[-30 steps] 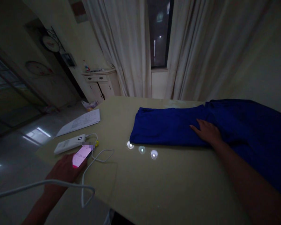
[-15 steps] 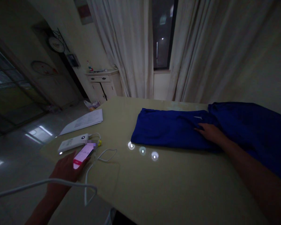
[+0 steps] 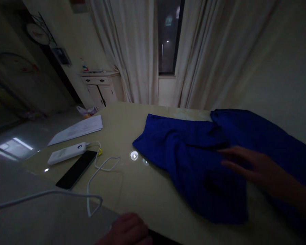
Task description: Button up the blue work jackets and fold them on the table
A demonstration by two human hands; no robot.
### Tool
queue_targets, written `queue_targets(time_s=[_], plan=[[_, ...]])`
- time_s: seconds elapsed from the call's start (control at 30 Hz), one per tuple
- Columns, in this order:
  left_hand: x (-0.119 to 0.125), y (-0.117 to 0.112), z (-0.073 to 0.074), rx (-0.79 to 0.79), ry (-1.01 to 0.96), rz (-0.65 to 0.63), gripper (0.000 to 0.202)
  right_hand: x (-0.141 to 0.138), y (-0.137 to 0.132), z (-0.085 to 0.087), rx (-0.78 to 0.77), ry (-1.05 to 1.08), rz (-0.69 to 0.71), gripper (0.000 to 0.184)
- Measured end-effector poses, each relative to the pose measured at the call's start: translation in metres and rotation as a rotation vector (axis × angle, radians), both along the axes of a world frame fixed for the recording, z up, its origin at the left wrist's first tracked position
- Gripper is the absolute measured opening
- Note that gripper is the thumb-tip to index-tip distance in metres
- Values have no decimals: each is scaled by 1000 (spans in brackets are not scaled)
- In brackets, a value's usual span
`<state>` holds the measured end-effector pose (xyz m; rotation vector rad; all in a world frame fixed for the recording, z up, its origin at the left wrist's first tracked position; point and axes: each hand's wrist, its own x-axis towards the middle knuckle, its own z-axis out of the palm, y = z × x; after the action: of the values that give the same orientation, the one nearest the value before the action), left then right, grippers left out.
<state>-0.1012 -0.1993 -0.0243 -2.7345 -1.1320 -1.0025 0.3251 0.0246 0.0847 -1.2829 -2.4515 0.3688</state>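
A blue cloth (image 3: 193, 160) lies spread over the right half of a pale yellow table (image 3: 132, 190). My right hand (image 3: 250, 165) rests on it near the middle right, fingers stretched out and apart, a little blurred. My left hand (image 3: 127, 231) sits low at the table's near edge, only its back showing, fingers hidden. A black phone (image 3: 76, 169) with a dark screen lies flat at the left of the table, apart from both hands.
A white power bank (image 3: 66, 153) with a white cable (image 3: 94, 190) lies beside the phone; sheets of paper (image 3: 76, 129) lie further back. Light spots (image 3: 134, 155) reflect on the table. Beyond stand white curtains (image 3: 135, 51), a dark window and a white cabinet (image 3: 99, 88).
My left hand let go of the phone, now dark on the table, and drew back to the near edge. The blue cloth has been pulled toward me and my right hand moved nearer.
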Motion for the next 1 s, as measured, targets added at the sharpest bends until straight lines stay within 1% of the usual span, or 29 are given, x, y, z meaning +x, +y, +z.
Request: queue_targets(time_s=[0.03, 0.07, 0.1, 0.13, 0.17, 0.2, 0.23, 0.27, 0.3, 0.33, 0.37, 0.4, 0.47, 0.5, 0.53, 0.57, 0.6, 0.63, 0.67, 0.7, 0.73, 0.77, 0.8, 0.83, 0.87, 0.9, 0.93, 1.0], plan=[[14, 23, 15, -7, -9, -24, 22, -4, 4, -9, 64, 7, -70, 55], [25, 49, 29, 29, -59, -9, 29, -8, 8, -20, 102, 5, -114, 67], [35, 77, 40, 54, -113, 42, 33, -11, 13, -32, 95, 0, -132, 78], [42, 106, 48, 23, -143, 153, 35, -13, 16, -43, 60, -1, -136, 85], [48, 135, 53, -6, -154, 266, 38, -14, 17, -54, 4, -2, -127, 86], [51, 161, 56, -60, -132, 369, 45, -14, 16, -61, -48, 4, -115, 82], [52, 184, 57, -127, -99, 454, 57, -14, 12, -64, -82, 17, -104, 75], [51, 201, 57, -218, -59, 512, 67, -12, 5, -63, -97, 36, -93, 65], [46, 212, 55, -315, -25, 529, 71, -10, -5, -58, -96, 64, -84, 54], [39, 216, 53, -392, -17, 512, 69, -7, -18, -48, -98, 101, -76, 45], [28, 213, 52, -456, -29, 465, 65, -4, -34, -36, -122, 141, -70, 39], [15, 204, 51, -506, -60, 399, 59, 0, -51, -22, -186, 175, -57, 36], [-16, 175, 53, -588, -152, 277, 52, 9, -86, 6, -437, 194, 0, 36], [-31, 158, 55, -648, -181, 243, 51, 14, -101, 18, -578, 173, 31, 37], [-45, 142, 59, -708, -193, 239, 53, 18, -113, 26, -692, 132, 64, 39], [-56, 129, 63, -762, -164, 252, 57, 21, -120, 31, -750, 81, 89, 40], [-63, 119, 67, -765, -128, 300, 62, 22, -121, 32, -742, 28, 93, 41], [-66, 114, 70, -720, -89, 359, 63, 21, -117, 30, -671, -18, 71, 43], [-64, 112, 73, -636, -61, 413, 62, 19, -107, 26, -563, -56, 30, 45], [-58, 115, 74, -529, -59, 450, 60, 13, -93, 19, -441, -83, -26, 46], [-48, 120, 75, -431, -77, 453, 57, 6, -75, 10, -315, -100, -93, 45], [-35, 127, 74, -365, -94, 416, 54, -3, -55, 2, -204, -112, -162, 40], [-21, 135, 72, -335, -93, 349, 53, -13, -35, -7, -106, -125, -229, 35], [-6, 143, 69, -328, -67, 277, 53, -24, -14, -16, -19, -148, -291, 34], [9, 150, 64, -331, -13, 215, 55, -35, 5, -24, 40, -190, -345, 39], [22, 156, 59, -341, 65, 163, 58, -45, 22, -31, 77, -251, -388, 46], [32, 159, 53, -351, 151, 121, 62, -55, 37, -36, 90, -324, -420, 49], [45, 161, 40, -383, 300, 48, 67, -69, 62, -40, 76, -451, -449, 41]])
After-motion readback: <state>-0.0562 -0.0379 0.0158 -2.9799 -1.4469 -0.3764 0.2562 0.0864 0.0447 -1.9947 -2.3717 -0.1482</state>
